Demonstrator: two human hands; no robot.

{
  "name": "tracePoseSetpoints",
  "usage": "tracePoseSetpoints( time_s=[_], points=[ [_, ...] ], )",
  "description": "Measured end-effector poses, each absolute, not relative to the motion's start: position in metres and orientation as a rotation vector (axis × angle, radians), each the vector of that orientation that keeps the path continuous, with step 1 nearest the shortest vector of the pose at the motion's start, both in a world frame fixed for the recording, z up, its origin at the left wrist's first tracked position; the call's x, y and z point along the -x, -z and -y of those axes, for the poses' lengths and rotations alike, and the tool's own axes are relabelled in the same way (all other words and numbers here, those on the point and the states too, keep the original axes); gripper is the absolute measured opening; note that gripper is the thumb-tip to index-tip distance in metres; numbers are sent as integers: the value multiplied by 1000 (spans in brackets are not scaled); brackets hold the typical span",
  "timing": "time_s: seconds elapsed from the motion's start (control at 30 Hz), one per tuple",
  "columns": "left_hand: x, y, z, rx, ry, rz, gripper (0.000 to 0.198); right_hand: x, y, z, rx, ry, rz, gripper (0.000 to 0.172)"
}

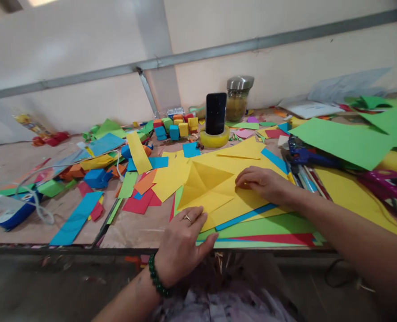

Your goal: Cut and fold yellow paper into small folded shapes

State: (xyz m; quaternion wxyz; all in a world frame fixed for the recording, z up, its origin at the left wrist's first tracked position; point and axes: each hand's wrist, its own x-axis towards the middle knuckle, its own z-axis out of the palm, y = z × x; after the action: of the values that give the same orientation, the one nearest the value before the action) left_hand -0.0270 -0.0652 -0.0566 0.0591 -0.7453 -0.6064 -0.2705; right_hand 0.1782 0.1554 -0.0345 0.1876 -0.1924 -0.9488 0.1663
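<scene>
A creased sheet of yellow paper (208,185) lies in front of me, its folds standing up slightly. It rests on a pile of larger yellow sheets (252,203). My left hand (187,237), with a ring and a green bead bracelet, lies with fingers stretched out on the near edge of the creased sheet, thumb apart. Just beyond its right corner is my right hand (263,184), fingers curled and pressed together low over the pile. Whether anything is between those fingertips is hidden.
A phone (216,114) stands in a yellow tape roll (214,137), with a lidded glass jar (238,98) behind. Folded paper blocks (175,127) sit at the back. Green sheets (346,141) and a purple tool (389,190) lie right; a blue power strip (19,210) lies left.
</scene>
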Motion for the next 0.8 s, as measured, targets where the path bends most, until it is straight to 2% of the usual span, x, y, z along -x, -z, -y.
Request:
tracePoseSetpoints(
  time_s=[0.1, 0.23, 0.5, 0.63, 0.8],
  points=[
    [26, 57, 63, 2231, 840, 1838, 32, -176, 31, -143, 396, -287, 2564, 29],
    [25, 55, 62, 2231, 807, 1828, 32, -158, 24, -110, -97, -112, 2764, 31],
    [24, 49, 63, 2271, 673, 1896, 39, -134, 21, -92, -347, 2, 2941, 20],
    [28, 41, 63, 2371, 521, 1888, 33, -139, 17, -97, -232, -175, 3010, 20],
    [36, 45, 64, 2382, 761, 1942, 22, -134, 10, -100, 448, -679, 2922, 27]
  ],
)
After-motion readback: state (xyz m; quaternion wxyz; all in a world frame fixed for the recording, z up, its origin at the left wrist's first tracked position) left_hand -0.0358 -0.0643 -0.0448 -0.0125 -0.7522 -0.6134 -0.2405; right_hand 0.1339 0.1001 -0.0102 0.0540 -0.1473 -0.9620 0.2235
